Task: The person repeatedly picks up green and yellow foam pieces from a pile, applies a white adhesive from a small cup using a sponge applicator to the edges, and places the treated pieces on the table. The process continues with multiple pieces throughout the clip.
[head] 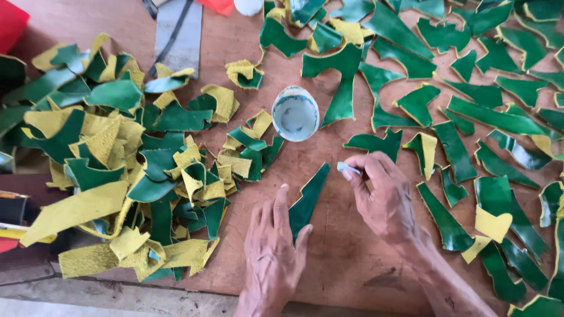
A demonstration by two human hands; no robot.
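My left hand [271, 246] lies flat on the brown board, its fingers pressing down on the lower end of a long green leather piece [308, 199]. My right hand [385, 196] is just right of that piece and pinches a small white applicator [346, 169] whose tip hovers at the piece's upper edge. A small white cup [295, 113] with pale paste inside stands just beyond both hands.
A heap of green and yellow leather scraps [117, 158] covers the left side. Flat green pieces [482, 111] are spread over the right and far side. A grey sheet [179, 35] lies at the far edge, and the board's front edge [147, 290] runs below.
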